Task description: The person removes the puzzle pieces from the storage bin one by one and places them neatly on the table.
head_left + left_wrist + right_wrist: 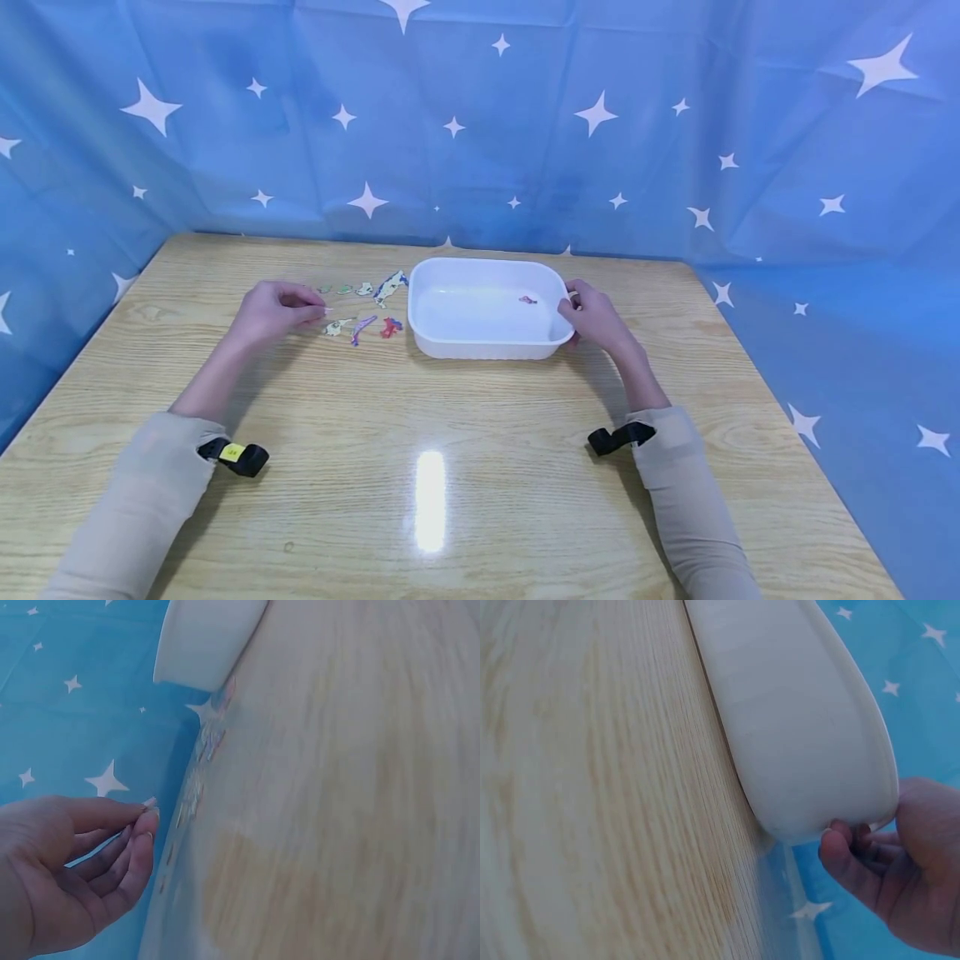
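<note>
My left hand (272,315) pinches a small pale flat piece (150,802) between thumb and fingertips, above the left end of a group of small cutouts. A white plastic tub (491,350) stands right of that group. Its right end is gripped by my right hand (596,315), with the thumb over the rim and the fingers outside, under the lip. Inside the tub lies a small reddish cutout (528,299). In the right wrist view the fingers (847,859) curl against the tub's outer wall (802,735).
Several cutouts lie left of the tub: a large blue-edged one (390,288), a red and blue one (391,327), a purple one (363,330), a cream one (337,327) and small greenish ones. Behind the wooden table (360,483) hangs a blue star-patterned curtain (480,167).
</note>
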Available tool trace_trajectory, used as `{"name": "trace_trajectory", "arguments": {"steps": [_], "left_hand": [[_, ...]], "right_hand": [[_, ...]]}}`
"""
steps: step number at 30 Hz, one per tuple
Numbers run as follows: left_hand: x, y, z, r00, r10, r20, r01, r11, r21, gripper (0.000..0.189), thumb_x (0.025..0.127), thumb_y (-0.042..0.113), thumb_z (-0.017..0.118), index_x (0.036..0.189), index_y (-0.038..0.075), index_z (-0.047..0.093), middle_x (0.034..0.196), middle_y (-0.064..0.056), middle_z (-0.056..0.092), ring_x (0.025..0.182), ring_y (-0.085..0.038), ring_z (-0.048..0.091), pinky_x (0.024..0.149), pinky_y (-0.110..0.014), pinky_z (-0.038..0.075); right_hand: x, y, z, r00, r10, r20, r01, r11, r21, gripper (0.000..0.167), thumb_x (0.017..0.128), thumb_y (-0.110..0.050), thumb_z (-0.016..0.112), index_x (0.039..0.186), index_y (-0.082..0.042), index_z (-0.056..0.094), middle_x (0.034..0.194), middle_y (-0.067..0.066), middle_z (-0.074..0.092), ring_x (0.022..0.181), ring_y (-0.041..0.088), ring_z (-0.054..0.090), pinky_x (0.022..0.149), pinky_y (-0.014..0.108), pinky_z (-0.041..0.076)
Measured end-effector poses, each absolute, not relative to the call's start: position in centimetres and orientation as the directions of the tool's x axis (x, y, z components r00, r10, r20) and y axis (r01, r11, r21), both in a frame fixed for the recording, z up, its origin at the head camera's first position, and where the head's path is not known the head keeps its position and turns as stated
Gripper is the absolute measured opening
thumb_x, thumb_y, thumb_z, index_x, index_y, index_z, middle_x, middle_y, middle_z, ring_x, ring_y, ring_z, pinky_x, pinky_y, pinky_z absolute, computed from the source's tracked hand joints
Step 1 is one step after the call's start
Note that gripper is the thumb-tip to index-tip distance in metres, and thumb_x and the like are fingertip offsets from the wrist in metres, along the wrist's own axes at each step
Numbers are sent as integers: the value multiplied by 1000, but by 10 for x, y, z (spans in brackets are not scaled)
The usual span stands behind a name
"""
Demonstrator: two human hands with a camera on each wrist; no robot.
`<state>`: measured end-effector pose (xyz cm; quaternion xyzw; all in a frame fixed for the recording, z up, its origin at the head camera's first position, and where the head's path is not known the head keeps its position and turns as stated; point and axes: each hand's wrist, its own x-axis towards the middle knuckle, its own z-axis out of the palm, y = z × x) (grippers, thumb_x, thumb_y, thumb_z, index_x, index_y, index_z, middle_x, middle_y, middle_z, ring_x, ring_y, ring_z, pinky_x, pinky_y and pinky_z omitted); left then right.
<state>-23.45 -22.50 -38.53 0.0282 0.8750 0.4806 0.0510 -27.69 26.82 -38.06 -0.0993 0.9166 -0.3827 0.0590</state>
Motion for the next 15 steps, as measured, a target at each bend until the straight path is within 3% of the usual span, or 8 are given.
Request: {"name": "trace_trajectory", "arguments": {"steps": [6,10,15], "left_hand": [[-235,-231,-389,-989,103,-103,-33,536,843,26,95,11,71,112,-8,68,105,-20,68,82,-19,68,71,-27,59],[-233,-233,-390,-990,111,-90,-7,589,808,22,95,10,70,108,-9,69,93,-18,71,76,-17,68,66,-27,57],[-232,-234,-390,-993,101,-66,17,659,752,21,93,11,72,104,-6,71,90,-17,71,75,-18,67,63,-27,54]], "right_hand": [[-276,268,-380,-974,-223,-35,-132,687,-714,43,102,-17,46,139,5,45,94,21,57,56,29,64,55,45,58],[-276,267,-380,-973,-229,-30,-139,685,-715,42,101,-17,45,137,5,45,92,21,58,55,30,64,55,44,58],[-275,266,-380,-973,-229,-17,-151,693,-705,41,102,-17,45,136,5,45,90,21,57,55,30,63,54,44,58]]}}
